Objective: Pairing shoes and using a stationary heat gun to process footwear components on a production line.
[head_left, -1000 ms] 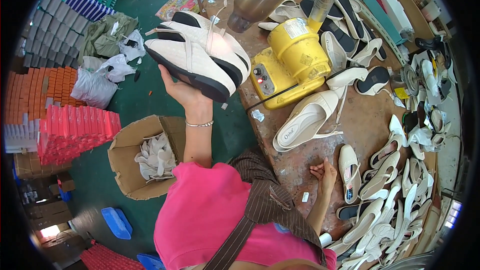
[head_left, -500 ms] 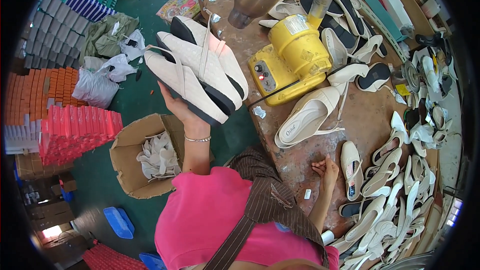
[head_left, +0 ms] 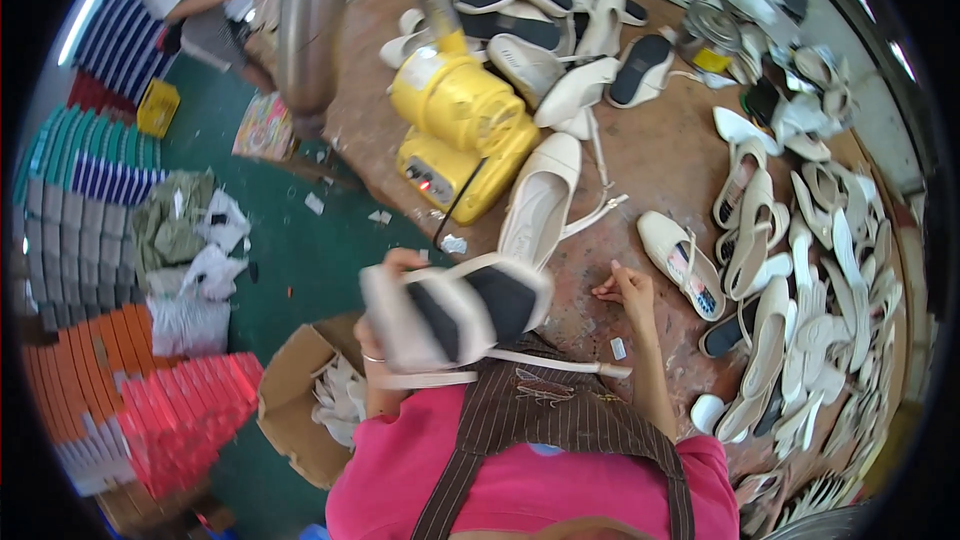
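My left hand [head_left: 403, 261] grips a stack of cream strappy flat shoes [head_left: 405, 325] with black soles, held in front of my chest. They are blurred by motion, and most of the hand is hidden behind them. Two loose straps hang from the stack. Low over the bench, my right hand [head_left: 630, 290] has its fingers loosely curled and a little apart, with nothing visible in them. To its right lies a single cream shoe [head_left: 660, 245] with a patterned insole. Another cream strappy shoe [head_left: 540, 205] lies ahead, beside a yellow machine [head_left: 465, 130] with a red light.
Shoes and shoe parts [head_left: 800, 330] crowd the worktable's [head_left: 660, 160] right side; more shoes [head_left: 510, 30] lie behind the machine. A metal duct [head_left: 315, 30] hangs above. On the floor stand a carton [head_left: 290, 390] of white pieces and stacked boxes [head_left: 190, 410]. Another person [head_left: 190, 0] is at far left.
My left hand has brought the shoes down and closer to my body, turning their black soles into view. The whole view has swung, and another person now shows. My right hand stays by the bench.
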{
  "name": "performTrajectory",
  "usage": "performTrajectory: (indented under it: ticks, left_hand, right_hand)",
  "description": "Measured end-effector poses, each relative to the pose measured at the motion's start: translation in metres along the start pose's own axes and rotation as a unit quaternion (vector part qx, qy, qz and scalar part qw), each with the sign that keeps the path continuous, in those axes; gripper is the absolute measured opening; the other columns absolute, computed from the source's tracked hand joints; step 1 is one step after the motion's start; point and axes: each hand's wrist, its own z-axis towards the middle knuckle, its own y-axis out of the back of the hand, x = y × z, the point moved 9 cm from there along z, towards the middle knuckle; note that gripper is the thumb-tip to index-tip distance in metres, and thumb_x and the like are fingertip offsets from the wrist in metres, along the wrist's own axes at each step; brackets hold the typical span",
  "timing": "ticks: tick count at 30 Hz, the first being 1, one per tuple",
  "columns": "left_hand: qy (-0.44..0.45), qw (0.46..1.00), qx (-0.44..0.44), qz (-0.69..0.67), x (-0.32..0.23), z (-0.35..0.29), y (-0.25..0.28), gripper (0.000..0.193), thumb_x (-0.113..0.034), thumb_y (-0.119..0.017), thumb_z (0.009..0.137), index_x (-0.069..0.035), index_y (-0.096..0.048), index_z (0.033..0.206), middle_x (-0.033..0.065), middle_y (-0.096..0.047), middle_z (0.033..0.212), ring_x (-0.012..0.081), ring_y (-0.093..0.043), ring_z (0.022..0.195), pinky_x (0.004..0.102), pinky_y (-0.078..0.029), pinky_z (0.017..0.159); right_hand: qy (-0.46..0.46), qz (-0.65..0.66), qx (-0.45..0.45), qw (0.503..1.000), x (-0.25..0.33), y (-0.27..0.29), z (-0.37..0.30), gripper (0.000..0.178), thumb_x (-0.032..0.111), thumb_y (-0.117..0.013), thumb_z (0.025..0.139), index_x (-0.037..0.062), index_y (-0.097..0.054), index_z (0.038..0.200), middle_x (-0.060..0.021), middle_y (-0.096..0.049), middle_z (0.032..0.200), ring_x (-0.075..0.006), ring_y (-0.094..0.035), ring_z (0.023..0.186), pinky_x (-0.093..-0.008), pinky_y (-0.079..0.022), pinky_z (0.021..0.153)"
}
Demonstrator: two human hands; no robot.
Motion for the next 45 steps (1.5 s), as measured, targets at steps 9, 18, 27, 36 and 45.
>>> performTrajectory:
  ticks: [9, 18, 27, 36, 45]
  left_hand:
    - [-0.29, 0.77, 0.008, 0.569, -0.031, 0.222, -0.258, 0.08, -0.026, -0.076, 0.074, 0.012, -0.034, 0.13, 0.0222, -0.035, 0.136, 0.0281, -0.032, 0.128, 0.0346, -0.023, 0.107]
    - [-0.163, 0.354, -0.116, 0.913, -0.066, 0.547, -0.144, 0.085, -0.056, -0.063, 0.065, -0.01, -0.042, 0.133, 0.02, -0.049, 0.128, 0.04, -0.049, 0.114, 0.0457, -0.039, 0.094]
    - [-0.195, 0.344, -0.091, 0.914, 0.07, 0.451, -0.198, 0.093, -0.058, -0.058, 0.073, -0.009, -0.019, 0.141, 0.0372, -0.025, 0.134, 0.0535, -0.023, 0.124, 0.07, -0.021, 0.092]
    - [-0.049, 0.621, 0.524, 0.581, 0.293, 0.11, -0.344, 0.033, -0.012, -0.068, 0.075, -0.001, -0.06, 0.105, 0.0135, -0.06, 0.1, 0.025, -0.058, 0.093, 0.0331, -0.045, 0.082]
    - [-0.057, 0.415, 0.539, 0.731, 0.448, 0.009, -0.355, 0.09, -0.032, -0.071, 0.068, 0.005, -0.024, 0.136, 0.035, -0.046, 0.117, 0.0415, -0.055, 0.096, 0.0424, -0.046, 0.083]
  right_hand:
    - [0.068, -0.071, -0.118, 0.988, -0.004, 0.044, -0.053, 0.038, 0.027, -0.056, 0.089, -0.0013, -0.063, 0.064, -0.0047, -0.059, 0.056, -0.0088, -0.054, 0.05, -0.0238, -0.044, 0.049]
    - [0.283, -0.288, -0.552, 0.729, 0.088, 0.159, -0.238, 0.01, 0.007, -0.065, 0.076, 0.0022, -0.062, 0.085, -0.0133, -0.061, 0.08, -0.0292, -0.059, 0.076, -0.0376, -0.047, 0.067]
    - [0.125, -0.527, -0.579, 0.61, 0.082, 0.265, -0.239, 0.051, 0.008, -0.072, 0.063, 0.0059, -0.058, 0.112, -0.0178, -0.051, 0.116, -0.0341, -0.05, 0.108, -0.0392, -0.041, 0.092]
    - [0.137, -0.471, -0.658, 0.571, 0.055, 0.283, -0.318, 0.035, 0.018, -0.071, 0.067, 0.0103, -0.067, 0.101, -0.0174, -0.054, 0.108, -0.0335, -0.05, 0.099, -0.0403, -0.042, 0.085]
    - [0.077, -0.447, -0.634, 0.626, 0.014, 0.275, -0.312, 0.052, 0.017, -0.073, 0.066, 0.0235, -0.061, 0.116, -0.0191, -0.045, 0.127, -0.0362, -0.049, 0.11, -0.0418, -0.043, 0.088]
